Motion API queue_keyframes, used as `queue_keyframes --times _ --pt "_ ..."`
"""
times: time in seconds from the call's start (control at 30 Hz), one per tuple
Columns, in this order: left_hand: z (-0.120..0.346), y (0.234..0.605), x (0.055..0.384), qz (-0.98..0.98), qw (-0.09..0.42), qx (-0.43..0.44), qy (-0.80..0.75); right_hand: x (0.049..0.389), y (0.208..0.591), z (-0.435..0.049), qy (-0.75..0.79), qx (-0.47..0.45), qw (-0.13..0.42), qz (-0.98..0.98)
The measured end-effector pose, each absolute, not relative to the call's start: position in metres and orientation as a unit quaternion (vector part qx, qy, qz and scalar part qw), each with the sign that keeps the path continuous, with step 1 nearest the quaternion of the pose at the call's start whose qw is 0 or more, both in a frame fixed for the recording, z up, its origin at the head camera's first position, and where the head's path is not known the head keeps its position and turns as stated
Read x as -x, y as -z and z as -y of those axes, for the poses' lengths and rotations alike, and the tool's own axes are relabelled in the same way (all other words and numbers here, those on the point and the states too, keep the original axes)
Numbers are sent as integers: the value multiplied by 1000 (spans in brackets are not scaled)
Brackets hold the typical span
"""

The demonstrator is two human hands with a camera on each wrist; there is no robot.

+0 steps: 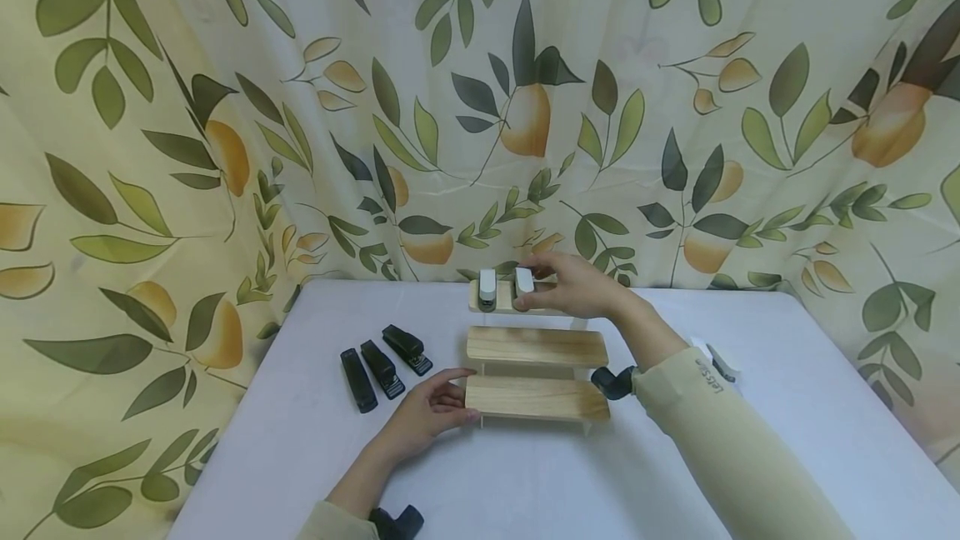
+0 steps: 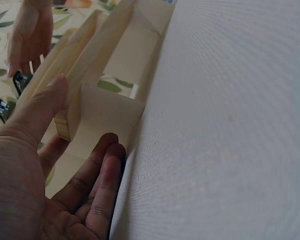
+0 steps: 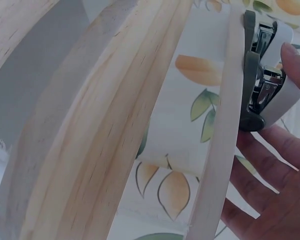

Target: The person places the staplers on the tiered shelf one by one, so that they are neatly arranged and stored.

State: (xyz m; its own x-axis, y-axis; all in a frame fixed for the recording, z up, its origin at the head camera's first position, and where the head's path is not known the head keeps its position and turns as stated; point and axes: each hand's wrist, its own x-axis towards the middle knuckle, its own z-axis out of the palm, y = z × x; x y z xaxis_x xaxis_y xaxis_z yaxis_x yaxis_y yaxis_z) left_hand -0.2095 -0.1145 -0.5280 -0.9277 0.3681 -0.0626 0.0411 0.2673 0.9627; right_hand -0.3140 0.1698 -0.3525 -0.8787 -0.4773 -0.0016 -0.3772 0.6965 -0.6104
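A three-step wooden shelf stand has a front board (image 1: 536, 398), a middle board (image 1: 536, 346) and a back board (image 1: 506, 297). My left hand (image 1: 431, 417) pinches the left end of the front board, thumb on top and forefinger underneath; its other fingers lie beside the pale side support (image 2: 110, 107). At the back board, my right hand (image 1: 573, 286) holds a white stapler (image 3: 285, 102) with a dark base, thumb on one end and fingers at the other. Left of it on that same board stands a second white stapler (image 1: 487, 286).
Several folds of leaf-patterned curtain (image 1: 465, 190) hang behind the white table (image 1: 525, 482). Three black staplers (image 1: 382, 367) lie side by side left of the stand. Another white-and-dark object (image 1: 722, 363) sits on the right, partly hidden by my right sleeve (image 1: 720, 423).
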Motion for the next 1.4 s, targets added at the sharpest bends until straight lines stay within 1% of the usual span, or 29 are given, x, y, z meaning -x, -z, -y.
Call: queue_keyframes --times 1.07,1.4 --pt "115 528 212 -786 142 -132 -587 315 358 -169 334 238 91 -907" --pt "115 527 212 -783 143 -132 -591 313 361 -169 336 238 78 -908"
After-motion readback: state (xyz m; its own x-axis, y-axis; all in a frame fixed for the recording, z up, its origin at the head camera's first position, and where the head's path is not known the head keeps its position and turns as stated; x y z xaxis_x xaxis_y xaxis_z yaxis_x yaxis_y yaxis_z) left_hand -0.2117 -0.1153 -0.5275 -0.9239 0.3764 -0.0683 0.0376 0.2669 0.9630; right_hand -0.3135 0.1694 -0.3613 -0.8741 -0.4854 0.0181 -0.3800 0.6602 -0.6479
